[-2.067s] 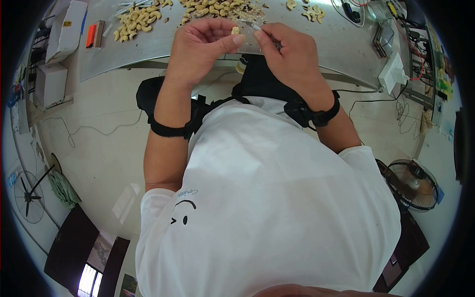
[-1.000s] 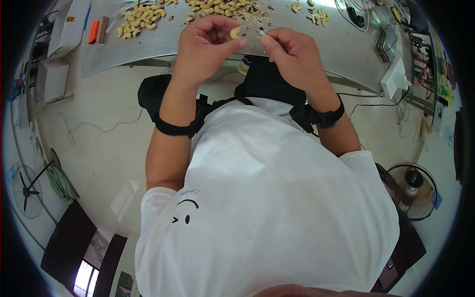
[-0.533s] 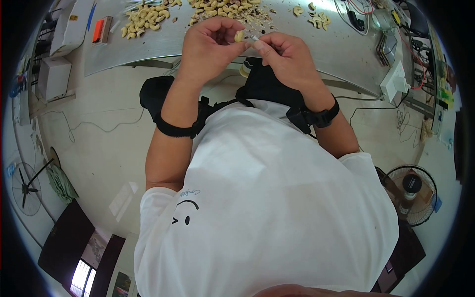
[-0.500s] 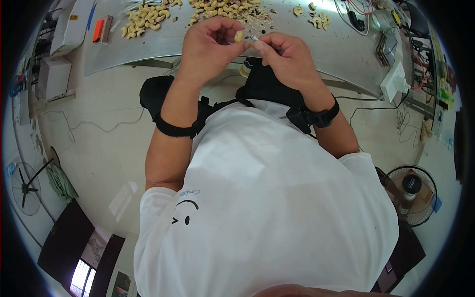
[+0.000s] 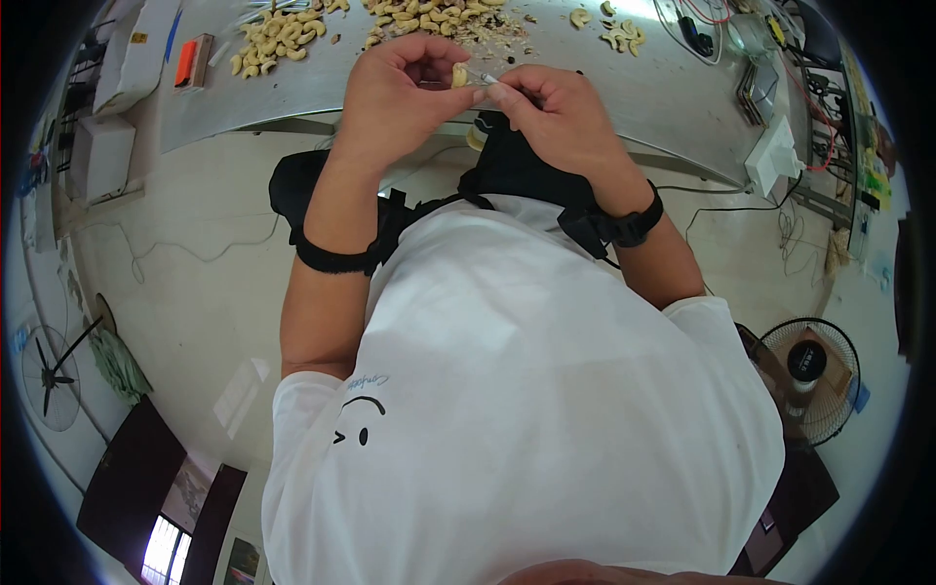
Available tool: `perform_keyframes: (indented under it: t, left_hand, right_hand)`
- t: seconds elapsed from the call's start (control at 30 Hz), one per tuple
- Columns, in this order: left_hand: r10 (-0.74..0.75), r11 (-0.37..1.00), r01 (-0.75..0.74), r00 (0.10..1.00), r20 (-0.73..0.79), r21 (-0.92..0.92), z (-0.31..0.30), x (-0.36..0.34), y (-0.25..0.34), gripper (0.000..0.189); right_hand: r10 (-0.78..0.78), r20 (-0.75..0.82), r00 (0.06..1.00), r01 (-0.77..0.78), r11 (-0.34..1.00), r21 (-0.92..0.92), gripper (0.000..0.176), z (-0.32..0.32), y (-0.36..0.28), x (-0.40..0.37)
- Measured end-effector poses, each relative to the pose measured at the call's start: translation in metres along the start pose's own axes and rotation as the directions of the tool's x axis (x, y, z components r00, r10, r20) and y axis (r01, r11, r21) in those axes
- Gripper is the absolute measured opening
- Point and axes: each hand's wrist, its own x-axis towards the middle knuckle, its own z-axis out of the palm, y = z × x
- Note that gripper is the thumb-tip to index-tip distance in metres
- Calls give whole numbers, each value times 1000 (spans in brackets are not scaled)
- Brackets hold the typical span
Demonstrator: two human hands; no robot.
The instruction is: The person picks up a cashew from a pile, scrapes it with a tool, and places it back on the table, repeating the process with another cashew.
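Note:
My left hand (image 5: pixel 405 97) pinches a cashew nut (image 5: pixel 459 75) between thumb and fingers, over the near edge of the metal table (image 5: pixel 292 93). Close beside it, my right hand (image 5: pixel 551 107) grips a thin, light-coloured tool (image 5: pixel 487 78) whose end points at the nut. Whether the tip touches the nut cannot be made out. Beyond my hands lie a pile of cashews (image 5: pixel 429 17) and scattered skin crumbs (image 5: pixel 502 39). Another cashew pile (image 5: pixel 278 39) is at the left, and several pieces (image 5: pixel 624 37) lie at the right.
An orange and grey block (image 5: pixel 192 61) stands at the table's left. At the right are cables, a black connector (image 5: pixel 694 37), a glass jar (image 5: pixel 749 31) and a white power socket (image 5: pixel 774 156). A fan (image 5: pixel 809 380) stands on the floor at the lower right.
Both hands and the whole scene have shifted slightly left in the view. The tool now shows more of its thin end beside the nut, which is still held.

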Motion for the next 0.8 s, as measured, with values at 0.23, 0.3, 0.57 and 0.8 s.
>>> perform_keyframes:
  t: [0.23,0.3,0.57,0.8]
  left_hand:
    - [-17,985,21,1000,21,-170,4,-2,0,37]
    - [-1,968,10,999,37,-250,4,-2,-3,37]
    - [31,962,-25,999,18,-272,6,-1,-8,29]
    - [12,973,-9,1000,8,-232,5,-2,-2,28]
  right_hand:
    - [-27,-28,999,26,1000,-16,24,-2,1,0]
    - [-30,-32,999,30,999,-20,24,-3,4,0]
    - [2,31,1000,0,999,-51,20,-8,1,-3]
    - [-44,73,996,51,994,-97,22,-15,-1,-4]
